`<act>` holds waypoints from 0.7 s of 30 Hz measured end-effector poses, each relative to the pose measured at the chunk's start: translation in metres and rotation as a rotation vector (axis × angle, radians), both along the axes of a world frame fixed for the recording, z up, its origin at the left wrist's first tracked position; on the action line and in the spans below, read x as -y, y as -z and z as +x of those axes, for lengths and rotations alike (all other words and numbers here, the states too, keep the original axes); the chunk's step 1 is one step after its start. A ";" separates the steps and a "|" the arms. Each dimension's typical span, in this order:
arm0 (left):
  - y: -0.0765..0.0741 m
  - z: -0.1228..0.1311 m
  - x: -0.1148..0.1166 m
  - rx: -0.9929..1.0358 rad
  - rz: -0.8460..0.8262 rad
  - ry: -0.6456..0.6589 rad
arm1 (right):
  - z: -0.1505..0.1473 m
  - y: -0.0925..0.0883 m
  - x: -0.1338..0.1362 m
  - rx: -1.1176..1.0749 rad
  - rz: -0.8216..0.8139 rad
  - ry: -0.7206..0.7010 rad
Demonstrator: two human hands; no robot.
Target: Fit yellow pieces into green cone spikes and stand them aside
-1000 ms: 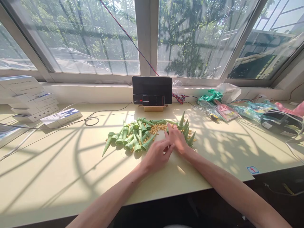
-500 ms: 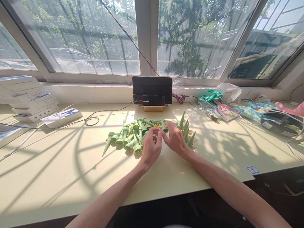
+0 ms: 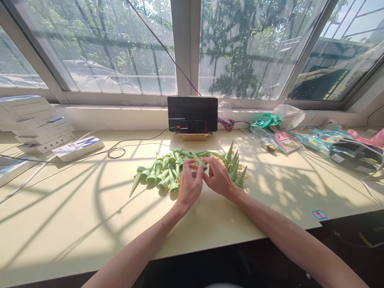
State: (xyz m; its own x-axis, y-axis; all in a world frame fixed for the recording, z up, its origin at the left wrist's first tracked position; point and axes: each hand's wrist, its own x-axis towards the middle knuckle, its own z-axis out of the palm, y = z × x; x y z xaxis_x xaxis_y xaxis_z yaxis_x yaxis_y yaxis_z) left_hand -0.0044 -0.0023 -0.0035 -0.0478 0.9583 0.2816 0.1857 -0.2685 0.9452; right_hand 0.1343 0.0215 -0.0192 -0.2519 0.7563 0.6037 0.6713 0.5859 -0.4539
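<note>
Cream tabletop [image 3: 75, 208] under a sunlit window, strong shadow bars across it.

Heap of green plastic cone-shaped spikes [image 3: 162, 174] lies loose, straight on the tabletop, centre. Most lie on their sides, tips pointing all ways. A few upright green spikes [image 3: 235, 166] stand at the heap's right edge, tips up. Small tan pellet-like pieces [image 3: 188, 160] are scattered among the spikes; too small to say what they are.

Both hands are together over the near edge of the heap. Right hand [image 3: 220, 180]: thumb and forefinger pinched on one slim green spike [image 3: 198, 158], which is tilted, with its tip away from the person. Left hand [image 3: 188, 187]: fingers curled, tips right at the same spike; cannot tell whether they grip it or only touch it.

Containers:
- Clear plastic bag [image 3: 265, 121], far right of the heap, holds something green, bunched up.
- Clear flat bag [image 3: 283, 140] just beside it, with a pink item inside.
- More clear bags [image 3: 318, 141] further right, with blue-green contents, not legible.
- Stack of white cardboard boxes [image 3: 36, 124], far left, closed.
- Flat white box with blue print [image 3: 78, 147] in front of the stack, closed.

Black screen on a small stand [image 3: 192, 109] is behind the heap, at the window sill. Black cable [image 3: 116, 153] loops to its left.
</note>
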 end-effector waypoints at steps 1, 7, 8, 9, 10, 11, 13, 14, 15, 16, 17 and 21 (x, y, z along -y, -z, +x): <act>0.001 0.000 -0.001 0.005 -0.007 0.007 | 0.000 0.000 0.000 0.001 -0.001 -0.002; 0.004 0.000 -0.001 0.048 -0.041 0.062 | -0.001 -0.001 0.003 0.036 -0.041 -0.028; 0.003 0.000 -0.001 0.053 -0.042 0.062 | -0.001 -0.002 0.003 0.038 -0.045 -0.027; 0.003 0.000 -0.001 0.056 -0.043 0.059 | -0.001 -0.002 0.003 0.032 -0.041 -0.029; 0.003 0.000 -0.001 0.057 -0.042 0.052 | -0.001 -0.002 0.002 0.020 -0.030 -0.034; 0.003 0.000 0.000 0.057 -0.041 0.045 | -0.001 -0.002 0.002 0.007 -0.022 -0.042; 0.004 0.000 0.000 0.053 -0.039 0.028 | -0.002 -0.002 0.002 -0.014 -0.025 -0.055; 0.004 0.000 0.000 0.051 -0.036 0.014 | -0.002 -0.002 0.002 -0.019 -0.040 -0.058; 0.004 0.000 0.000 0.049 -0.031 -0.002 | -0.002 -0.002 0.002 -0.020 -0.060 -0.059; 0.004 0.000 0.000 0.049 -0.022 -0.020 | -0.003 -0.002 0.002 -0.022 -0.082 -0.059; 0.005 -0.001 0.000 0.050 -0.009 -0.039 | -0.003 -0.002 0.003 -0.025 -0.101 -0.058; 0.003 -0.001 0.000 0.072 0.050 -0.100 | -0.003 -0.001 0.004 -0.064 -0.124 -0.047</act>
State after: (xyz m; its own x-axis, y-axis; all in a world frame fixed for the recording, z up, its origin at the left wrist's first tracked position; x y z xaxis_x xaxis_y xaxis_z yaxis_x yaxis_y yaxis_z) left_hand -0.0054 -0.0023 -0.0069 -0.1638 0.9327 0.3212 0.1460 -0.2991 0.9430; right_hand 0.1316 0.0178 -0.0181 -0.2527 0.8145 0.5222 0.6118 0.5527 -0.5659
